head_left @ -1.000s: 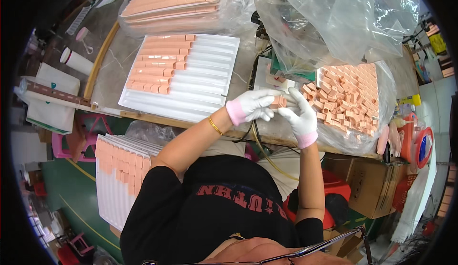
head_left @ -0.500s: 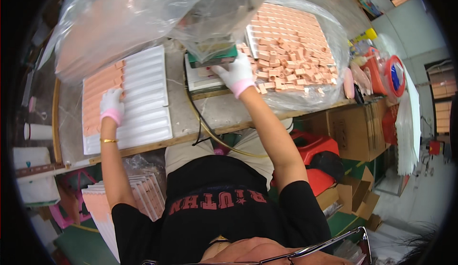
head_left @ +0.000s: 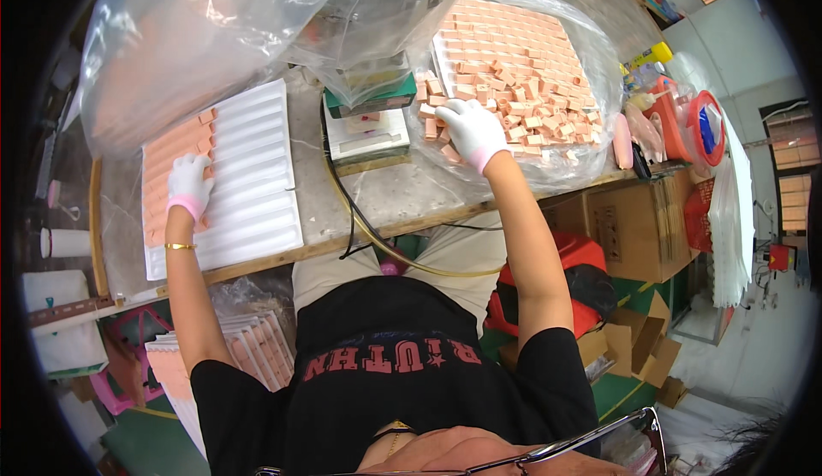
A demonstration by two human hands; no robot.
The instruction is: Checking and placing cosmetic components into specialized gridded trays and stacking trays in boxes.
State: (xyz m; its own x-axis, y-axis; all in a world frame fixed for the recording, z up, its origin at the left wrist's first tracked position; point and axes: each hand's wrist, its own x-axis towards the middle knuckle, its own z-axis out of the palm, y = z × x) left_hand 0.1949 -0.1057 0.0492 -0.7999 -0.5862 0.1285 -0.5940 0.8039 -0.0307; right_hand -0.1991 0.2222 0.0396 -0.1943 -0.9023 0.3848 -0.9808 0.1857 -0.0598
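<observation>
My left hand (head_left: 189, 185), in a white glove with a pink cuff, rests on the rows of small pink blocks (head_left: 161, 172) in a ridged white tray (head_left: 253, 176). Its fingers are curled down; whatever they grip is hidden beneath them. My right hand (head_left: 473, 132), gloved alike, reaches over the left edge of a heap of loose pink blocks (head_left: 531, 104), its fingers spread and pointing left. Between the hands stands a small bench device (head_left: 370, 135) with a white plate and a green upper part (head_left: 377, 101), partly under clear plastic.
Clear plastic sheeting (head_left: 197, 39) drapes over the far left and middle. A cable and yellow hose (head_left: 377, 240) hang over the wooden table edge (head_left: 321, 247). An orange basket (head_left: 672, 121) stands at the right end, cardboard boxes (head_left: 629, 228) below. Filled trays (head_left: 257, 348) lean under the table.
My right hand has left the bench device and moved right to the loose blocks. My left hand stays at the tray, slightly shifted in the picture.
</observation>
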